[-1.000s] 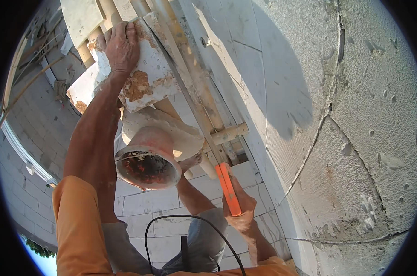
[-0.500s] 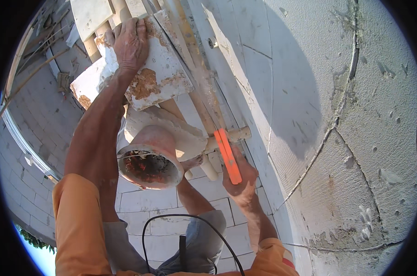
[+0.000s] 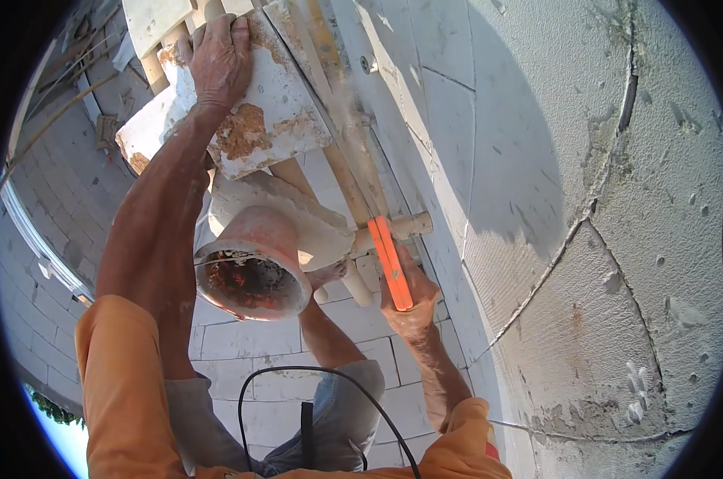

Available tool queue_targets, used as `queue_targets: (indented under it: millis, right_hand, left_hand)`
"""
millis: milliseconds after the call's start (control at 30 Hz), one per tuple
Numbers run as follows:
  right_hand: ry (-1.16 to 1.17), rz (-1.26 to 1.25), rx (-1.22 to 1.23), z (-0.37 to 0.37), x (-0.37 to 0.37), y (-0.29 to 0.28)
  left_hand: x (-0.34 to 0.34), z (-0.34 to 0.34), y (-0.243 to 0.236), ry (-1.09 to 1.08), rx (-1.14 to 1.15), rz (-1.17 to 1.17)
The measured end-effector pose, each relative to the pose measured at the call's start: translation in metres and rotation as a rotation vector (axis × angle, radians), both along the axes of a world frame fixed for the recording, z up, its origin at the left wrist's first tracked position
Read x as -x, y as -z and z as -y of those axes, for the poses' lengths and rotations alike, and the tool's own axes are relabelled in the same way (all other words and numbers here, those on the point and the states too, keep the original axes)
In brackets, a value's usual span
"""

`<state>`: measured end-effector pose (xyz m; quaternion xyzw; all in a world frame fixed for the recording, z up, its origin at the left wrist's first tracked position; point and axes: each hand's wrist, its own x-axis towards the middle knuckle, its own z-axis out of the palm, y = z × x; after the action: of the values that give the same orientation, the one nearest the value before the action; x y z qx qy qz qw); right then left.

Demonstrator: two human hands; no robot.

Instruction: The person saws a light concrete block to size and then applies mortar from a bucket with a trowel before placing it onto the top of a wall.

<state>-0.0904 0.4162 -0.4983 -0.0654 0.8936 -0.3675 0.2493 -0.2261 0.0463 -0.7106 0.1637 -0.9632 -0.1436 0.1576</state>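
Observation:
My left hand presses on a white block with brown stains, its fingers hooked over the far edge. In my right hand is the orange handle of a handsaw. The saw's thin blade runs up and away from the handle along the block's right side, where pale dust blurs the view. How deep the blade sits in the block cannot be made out. Below the block, between my arms, a dirty reddish bucket lies tilted with its mouth toward me.
Wooden poles lie under the block and the pale broken slab. A rough grey wall rises close on the right. Pale block courses show below. My bare foot is beside the bucket, and a black cable loops before me.
The whole view has shifted slightly, so things sit a little higher and further left. My left hand stays on the block and my right hand stays round the saw handle.

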Motion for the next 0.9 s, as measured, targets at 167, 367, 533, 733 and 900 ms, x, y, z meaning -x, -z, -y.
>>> queue_targets:
  millis: [167,367,533,733,900]
  right_hand:
    - [-0.051,-0.028,0.003,-0.03,-0.036,-0.029]
    - [-0.021,0.08,0.006,-0.004,0.01,0.006]
    - [-0.053,-0.055,0.016,0.008,0.001,0.008]
    - [-0.015,-0.044,-0.06,-0.061,-0.041,0.004]
    - [-0.052,-0.068,0.002,-0.029,-0.017,0.044]
  left_hand:
    - [-0.005,0.022,-0.003,-0.064,-0.039,0.108]
    - [0.0,0.013,0.004,-0.024,0.0,0.081]
    - [-0.004,0.021,-0.003,-0.026,-0.067,0.022]
    - [-0.004,0.006,-0.009,-0.023,-0.032,0.077]
    - [0.004,0.008,-0.006,0.009,-0.012,0.025]
